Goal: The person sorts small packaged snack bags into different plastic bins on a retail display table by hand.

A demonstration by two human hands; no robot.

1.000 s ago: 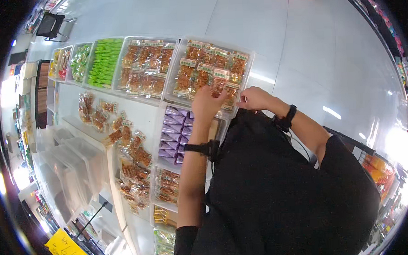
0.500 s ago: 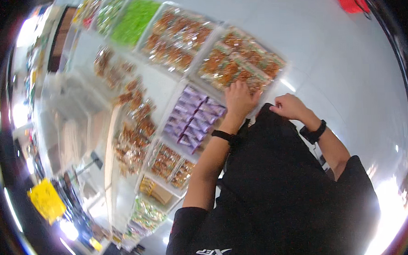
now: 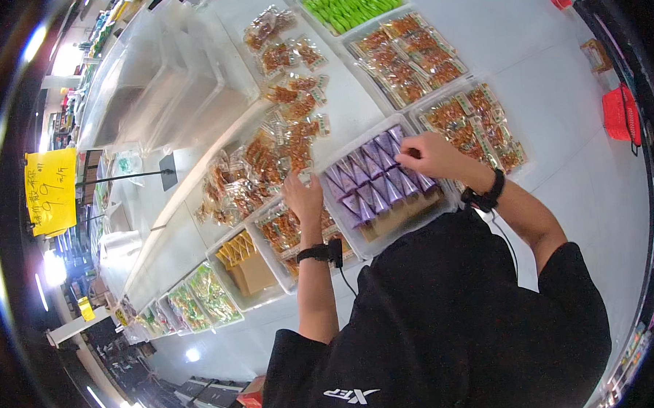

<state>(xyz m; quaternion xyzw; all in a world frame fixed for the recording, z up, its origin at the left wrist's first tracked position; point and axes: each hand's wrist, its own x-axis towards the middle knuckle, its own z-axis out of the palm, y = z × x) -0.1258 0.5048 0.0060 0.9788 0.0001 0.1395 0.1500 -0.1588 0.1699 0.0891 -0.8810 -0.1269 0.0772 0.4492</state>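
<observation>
A white table (image 3: 344, 94) is running along the shop floor, with clear plastic bins (image 3: 168, 80) standing beyond the left hand (image 3: 303, 198), off to its left. The loose snack packets (image 3: 295, 143) are lying scattered on the tabletop, directly ahead of that hand and spreading to its left; their strewn line is stretching away from the fingertips, its long axis roughly following the table. The left hand is clearly nearer to them, its thumb and fingers standing moderately apart, with nothing visibly held. The right hand (image 3: 427, 156) is hanging over the tray of purple packets (image 3: 369, 176), its fingers curling inward; whether they are pinching anything, I cannot tell. That tray is sitting to the left hand's right, between it and the neatly filled snack tray (image 3: 477, 121) beyond the right hand. A smaller snack tray (image 3: 277, 232) is lying beneath and beside the left hand; nothing visible is blocking its fingers from the loose packets.
</observation>
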